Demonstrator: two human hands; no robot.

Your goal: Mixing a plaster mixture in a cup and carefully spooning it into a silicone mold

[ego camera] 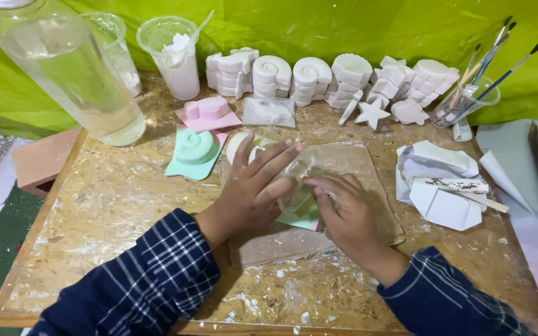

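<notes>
Sleeves: dark blue plaid cuffs [157, 274] cover both forearms at the bottom edge.
Left hand [250, 186]: fingers spread and laid over a clear plastic cup [300, 180], pressing its side.
Right hand [344, 214]: fingers curled round the near side of the same cup, thumb against it.
Cup: lies tilted on its side between both hands, over a mint-green mould [303, 219] on a flat board [368, 168] in the middle of the wooden table [107, 205].
Left of hands: turquoise shell mould [193, 152], pink mould [208, 112], big clear bottle [73, 71].
Back row: white plaster shells [312, 78] and a starfish [372, 112].
Right: folded white paper [440, 186], cup of paintbrushes [468, 99].
</notes>
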